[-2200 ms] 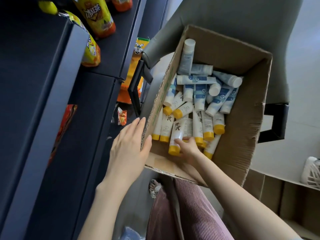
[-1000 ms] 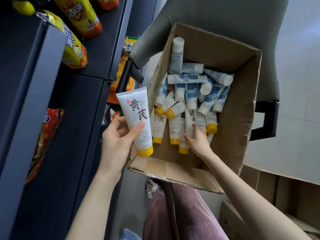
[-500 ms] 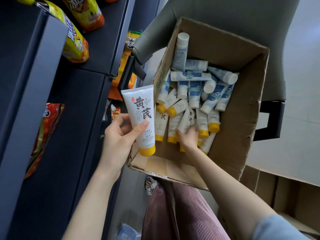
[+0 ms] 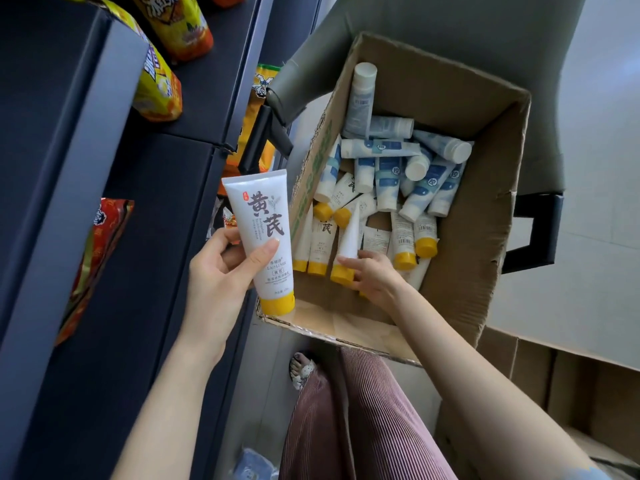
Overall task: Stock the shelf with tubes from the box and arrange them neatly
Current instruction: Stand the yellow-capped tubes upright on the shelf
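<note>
My left hand holds a white tube with a yellow cap upright, just left of the cardboard box and in front of the dark shelf. My right hand is inside the box, fingers curled round the cap end of a second white and yellow tube, which tilts up off the pile. Several more yellow-capped tubes lie at the near end of the box, and several blue and white tubes are heaped at the far end.
The box rests on a grey chair with black armrests. Yellow snack bags lie on the upper shelf, a red bag on a lower one. More cardboard boxes stand on the floor at the lower right.
My right hand passed one tube to my left hand, which now holds it by the shelf. The right hand went back into the box and has lifted the end of another tube.
</note>
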The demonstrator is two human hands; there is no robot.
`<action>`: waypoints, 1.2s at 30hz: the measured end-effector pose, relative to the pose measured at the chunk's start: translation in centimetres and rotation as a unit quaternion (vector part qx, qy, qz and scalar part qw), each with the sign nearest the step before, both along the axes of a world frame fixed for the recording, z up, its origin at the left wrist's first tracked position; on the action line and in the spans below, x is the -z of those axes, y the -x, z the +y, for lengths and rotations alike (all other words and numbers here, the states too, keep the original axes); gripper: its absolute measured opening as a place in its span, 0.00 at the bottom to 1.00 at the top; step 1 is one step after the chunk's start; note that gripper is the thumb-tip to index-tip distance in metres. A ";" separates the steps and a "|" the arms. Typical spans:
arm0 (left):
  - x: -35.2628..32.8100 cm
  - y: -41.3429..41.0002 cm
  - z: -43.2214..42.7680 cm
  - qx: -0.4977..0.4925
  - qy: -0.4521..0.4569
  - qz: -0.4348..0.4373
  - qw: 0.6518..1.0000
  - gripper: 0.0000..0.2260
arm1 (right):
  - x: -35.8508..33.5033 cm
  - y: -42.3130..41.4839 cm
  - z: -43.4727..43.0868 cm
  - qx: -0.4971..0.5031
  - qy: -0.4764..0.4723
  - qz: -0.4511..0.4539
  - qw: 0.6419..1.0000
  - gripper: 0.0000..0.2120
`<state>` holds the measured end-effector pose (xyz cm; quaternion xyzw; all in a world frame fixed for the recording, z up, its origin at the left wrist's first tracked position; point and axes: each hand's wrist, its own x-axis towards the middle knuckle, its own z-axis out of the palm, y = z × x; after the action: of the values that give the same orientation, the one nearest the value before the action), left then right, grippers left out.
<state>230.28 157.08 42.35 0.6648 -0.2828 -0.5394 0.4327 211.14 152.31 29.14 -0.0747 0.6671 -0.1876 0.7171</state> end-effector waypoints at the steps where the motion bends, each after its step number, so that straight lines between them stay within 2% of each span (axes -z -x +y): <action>1: -0.3 -0.1 0.3 -0.004 0.004 0.001 1.000 0.13 | -0.7 -0.1 0.3 0.011 0.003 -0.046 0.999 0.30; 4: -1.4 -0.6 1.3 -0.015 0.017 -0.001 1.000 0.14 | -3.2 -0.6 1.2 0.012 0.031 -0.144 0.989 0.20; 6: -2.4 -1.0 2.2 -0.017 0.030 -0.014 0.999 0.13 | -5.2 -1.0 1.7 -0.008 0.071 -0.165 0.984 0.16; 8: -3.8 -1.6 3.2 -0.014 0.047 -0.037 0.998 0.12 | -7.5 -1.4 2.2 -0.073 0.128 -0.134 0.980 0.15; 10: -5.5 -2.3 4.4 -0.013 0.067 -0.060 0.996 0.11 | -10.1 -1.9 2.6 -0.162 0.189 -0.056 0.967 0.21; 12: -7.3 -2.9 5.7 -0.018 0.088 -0.078 0.993 0.10 | -12.9 -2.3 3.1 -0.197 0.254 -0.008 0.947 0.26; 19: -15.2 -4.2 9.1 -0.036 0.175 -0.134 0.975 0.13 | -23.4 -3.8 4.9 -0.232 0.448 -0.021 0.863 0.26; 25: -22.9 -4.7 12.7 -0.055 0.257 -0.166 0.950 0.13 | -31.0 -5.5 7.3 -0.245 0.502 -0.061 0.827 0.28; 28: -26.1 -5.4 14.9 -0.079 0.283 -0.180 0.939 0.13 | -34.1 -6.5 8.5 -0.255 0.516 -0.094 0.812 0.26; 36: -31.9 -6.2 20.6 -0.157 0.317 -0.216 0.910 0.12 | -41.4 -9.5 10.1 -0.310 0.557 -0.161 0.754 0.30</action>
<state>236.44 177.64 74.27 0.6288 -0.4172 -0.1905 0.6279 220.60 162.40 70.52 -0.6322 0.2600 -0.3024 0.6642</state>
